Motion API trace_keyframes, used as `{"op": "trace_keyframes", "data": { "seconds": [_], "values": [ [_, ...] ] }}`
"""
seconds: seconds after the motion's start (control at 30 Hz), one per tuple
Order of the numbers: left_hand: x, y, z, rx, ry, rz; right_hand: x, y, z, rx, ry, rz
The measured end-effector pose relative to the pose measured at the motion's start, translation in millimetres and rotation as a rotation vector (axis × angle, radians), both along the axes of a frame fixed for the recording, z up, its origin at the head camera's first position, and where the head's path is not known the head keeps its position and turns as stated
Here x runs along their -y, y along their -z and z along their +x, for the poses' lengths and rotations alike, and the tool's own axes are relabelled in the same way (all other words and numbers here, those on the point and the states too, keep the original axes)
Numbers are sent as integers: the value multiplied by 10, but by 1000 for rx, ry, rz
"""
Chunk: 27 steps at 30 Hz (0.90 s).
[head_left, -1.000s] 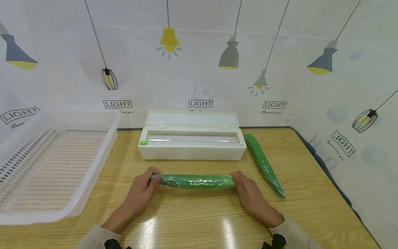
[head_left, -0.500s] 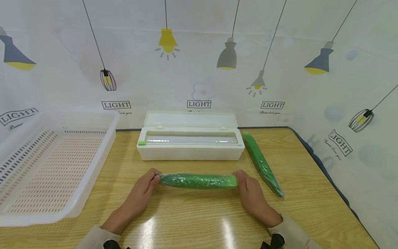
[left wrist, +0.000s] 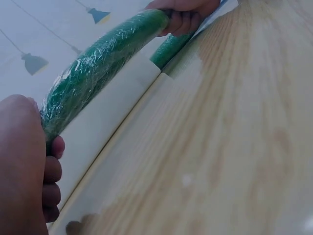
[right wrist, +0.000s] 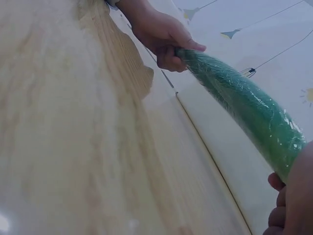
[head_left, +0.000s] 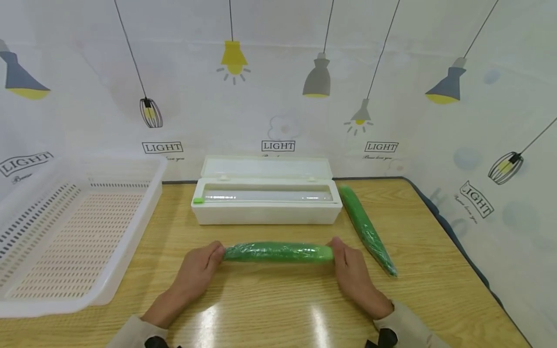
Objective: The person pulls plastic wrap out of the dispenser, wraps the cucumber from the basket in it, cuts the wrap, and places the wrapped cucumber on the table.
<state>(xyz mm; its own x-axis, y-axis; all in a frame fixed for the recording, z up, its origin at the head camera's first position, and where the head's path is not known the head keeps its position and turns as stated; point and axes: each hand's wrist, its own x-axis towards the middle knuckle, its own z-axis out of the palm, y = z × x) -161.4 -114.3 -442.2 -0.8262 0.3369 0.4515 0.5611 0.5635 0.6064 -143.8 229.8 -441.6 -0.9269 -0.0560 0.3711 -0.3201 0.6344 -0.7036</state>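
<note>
A green cucumber (head_left: 278, 252) wrapped in shiny clear film is held level above the table, its ends between the two hands. My left hand (head_left: 197, 269) grips the darker left end, thumb on top and fingers curled beneath. At the paler right end, my right hand (head_left: 354, 278) grips in the same way. Both wrist views show the cucumber (left wrist: 100, 66) raised off the wood, with film wrinkles along its side. A second wrapped cucumber (head_left: 367, 229) lies slantwise on the table, to the right of a white cling film box (head_left: 267, 214).
The cling film box stands behind the hands with its lid (head_left: 266, 167) raised, a film roll (head_left: 267, 195) inside and a green slider (head_left: 198, 200) at its left. A white perforated basket (head_left: 130, 241) is on the left of the wooden table (head_left: 261, 309). A lamp-patterned cloth backs the table.
The left fingers have shifted slightly around the cucumber's left end, tucking in the film there. The cucumber has moved slightly right. The view has shifted a little; the box, basket and second cucumber stay put.
</note>
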Motion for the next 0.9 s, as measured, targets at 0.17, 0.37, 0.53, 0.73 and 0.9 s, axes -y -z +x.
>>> {"op": "trace_keyframes", "data": {
  "seconds": [0.17,0.37,0.53,0.73,0.9],
  "values": [
    [6,-16,30,100,-15,-51,-13,-24,-12,-119,8,87],
    [23,0,12,97,3,11,4,-28,-23,-159,67,111],
    [34,23,-12,61,61,32,-10,-21,-36,-68,119,115],
    [69,58,-26,-3,75,-86,-30,-6,-52,95,151,67],
    [97,67,-33,-67,93,-169,-39,19,-67,109,121,61]
  ]
}}
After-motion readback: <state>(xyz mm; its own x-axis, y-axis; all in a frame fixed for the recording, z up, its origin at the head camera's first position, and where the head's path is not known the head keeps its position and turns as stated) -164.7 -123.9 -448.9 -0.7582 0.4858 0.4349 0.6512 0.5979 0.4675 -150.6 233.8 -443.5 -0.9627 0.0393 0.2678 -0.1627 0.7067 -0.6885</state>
